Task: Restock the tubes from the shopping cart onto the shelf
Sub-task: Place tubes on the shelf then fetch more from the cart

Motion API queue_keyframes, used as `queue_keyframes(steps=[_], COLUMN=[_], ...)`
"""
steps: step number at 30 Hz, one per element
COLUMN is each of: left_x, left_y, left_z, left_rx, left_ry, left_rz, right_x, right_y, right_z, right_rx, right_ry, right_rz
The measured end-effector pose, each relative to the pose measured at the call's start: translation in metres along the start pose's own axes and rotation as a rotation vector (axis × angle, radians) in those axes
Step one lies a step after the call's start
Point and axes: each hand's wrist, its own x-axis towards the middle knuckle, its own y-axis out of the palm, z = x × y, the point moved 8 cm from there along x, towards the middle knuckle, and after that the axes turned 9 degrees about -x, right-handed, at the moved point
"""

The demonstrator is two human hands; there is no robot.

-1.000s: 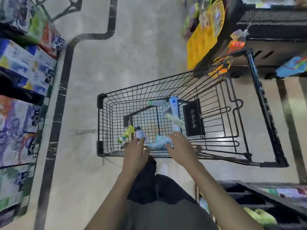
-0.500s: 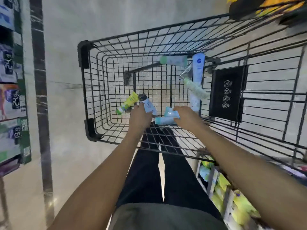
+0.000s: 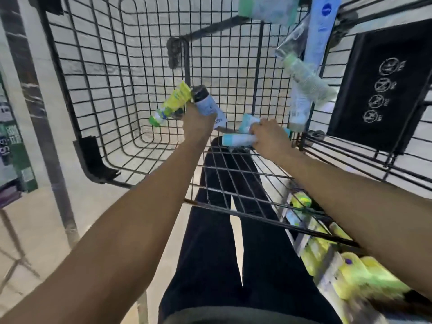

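Both hands reached deeper: left hand [image 3: 197, 121] grips white tube [image 3: 208, 105], right hand [image 3: 268, 137] (curled) blue tubes [image 3: 238, 139].

Both hands are reaching into the shopping cart [image 3: 93, 73] from its near side. The left hand [image 3: 196, 122] is sitting left of the right hand [image 3: 268, 139], each closing around a tube on the cart's floor. The tube with the dark cap [image 3: 208, 104] is lying in the left hand, with another tube [image 3: 170, 104] lying just left of it, touching. Two short tubes [image 3: 238, 139] are lying under the right hand. Further tubes [image 3: 308, 78] are leaning against the cart's right wall, far of the right hand, and one tube [image 3: 266, 7] is lying at the far end. A signboard [image 3: 383, 90] is hanging right of them. The shelf [image 3: 327, 253] is standing near right, below the right forearm.
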Motion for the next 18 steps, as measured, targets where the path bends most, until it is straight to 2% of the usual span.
queue_keyframes(steps=[4, 7, 12, 18], left_x=[0.006, 0.008, -0.001, -0.019], left_y=[0.003, 0.0, -0.009, -0.023], left_z=[0.007, 0.007, -0.001, -0.014], left_rx=[0.027, 0.044, 0.03, 0.013], left_ry=[-0.028, -0.007, 0.027, 0.053], left_rz=[-0.031, -0.041, -0.068, 0.016], right_x=[0.002, -0.002, -0.021, -0.048], right_y=[0.004, -0.001, -0.02, -0.044], right_z=[-0.002, -0.005, -0.026, -0.049], right_rx=[-0.052, 0.027, 0.553, 1.058], right_ry=[0.009, 0.008, 0.17, 0.346], right_rz=[-0.041, -0.06, -0.092, -0.184])
